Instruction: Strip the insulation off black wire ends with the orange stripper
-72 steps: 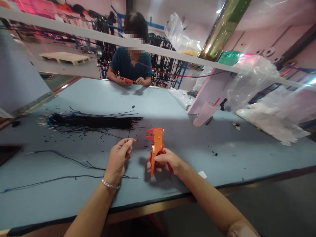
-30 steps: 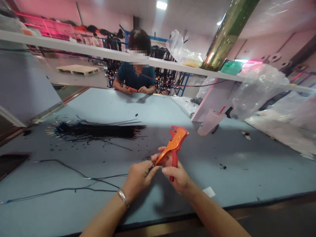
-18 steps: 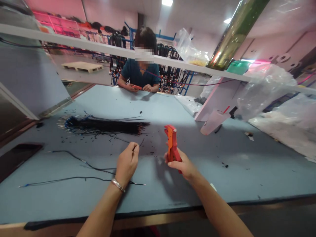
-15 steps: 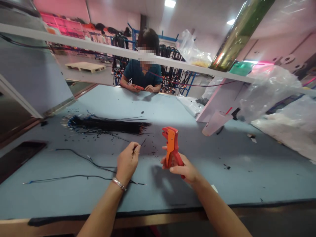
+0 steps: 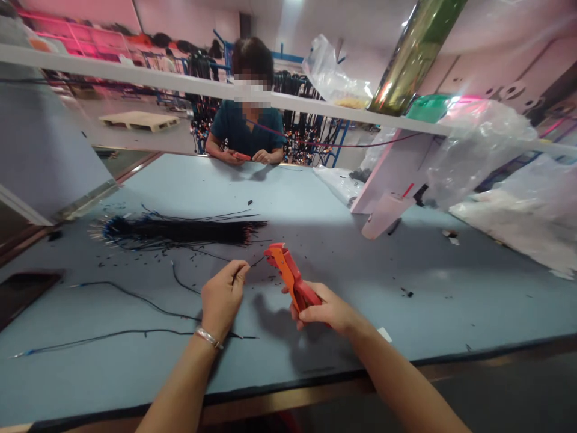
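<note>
My left hand (image 5: 222,296) pinches a thin black wire (image 5: 180,282) between thumb and fingers, and the wire's short end points right toward the tool's jaw. My right hand (image 5: 325,311) is wrapped round the handles of an orange wire stripper (image 5: 288,276), whose head leans left and meets the wire tip. Both hands hover just above the blue table (image 5: 315,252). A bundle of black wires (image 5: 180,231) lies beyond my left hand.
Loose black wires (image 5: 112,334) trail across the table at the left, with small black offcuts scattered about. A dark flat object (image 5: 20,291) lies at the far left. Plastic bags (image 5: 478,150) and a white support (image 5: 387,174) sit at right. A person (image 5: 246,129) sits across the table.
The stripper's head has tipped from upright to the left, onto the wire tip. My left hand has stayed pinched on the wire, now held at the jaw.
</note>
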{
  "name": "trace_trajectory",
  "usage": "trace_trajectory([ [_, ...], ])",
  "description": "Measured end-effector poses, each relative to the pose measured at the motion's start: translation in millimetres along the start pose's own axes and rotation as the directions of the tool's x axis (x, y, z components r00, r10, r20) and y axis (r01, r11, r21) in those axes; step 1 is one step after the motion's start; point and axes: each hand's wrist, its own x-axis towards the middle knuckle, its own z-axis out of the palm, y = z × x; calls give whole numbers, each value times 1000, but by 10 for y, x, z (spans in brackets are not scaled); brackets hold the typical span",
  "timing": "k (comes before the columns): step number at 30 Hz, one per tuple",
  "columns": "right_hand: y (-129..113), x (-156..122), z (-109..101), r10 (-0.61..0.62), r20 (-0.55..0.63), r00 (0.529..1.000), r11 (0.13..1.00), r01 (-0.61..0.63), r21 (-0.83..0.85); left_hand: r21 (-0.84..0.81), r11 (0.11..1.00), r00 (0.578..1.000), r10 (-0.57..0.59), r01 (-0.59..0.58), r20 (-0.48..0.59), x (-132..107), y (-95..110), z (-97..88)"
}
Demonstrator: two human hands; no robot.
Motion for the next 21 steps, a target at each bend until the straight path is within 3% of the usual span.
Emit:
trace_trajectory([
  [6,7,1,-5,51,-32,998,999,-51,-7,9,995,989,95,-95,-116,6,-13,-10],
  [14,51,3,-29,-5,1,1000,994,5,-105,28,979,975,202,-200,-98,-39,67,-28],
  [21,71,27,-33,-41,31,999,995,44,-91,85,954,948,295,-287,-120,-70,157,-68],
])
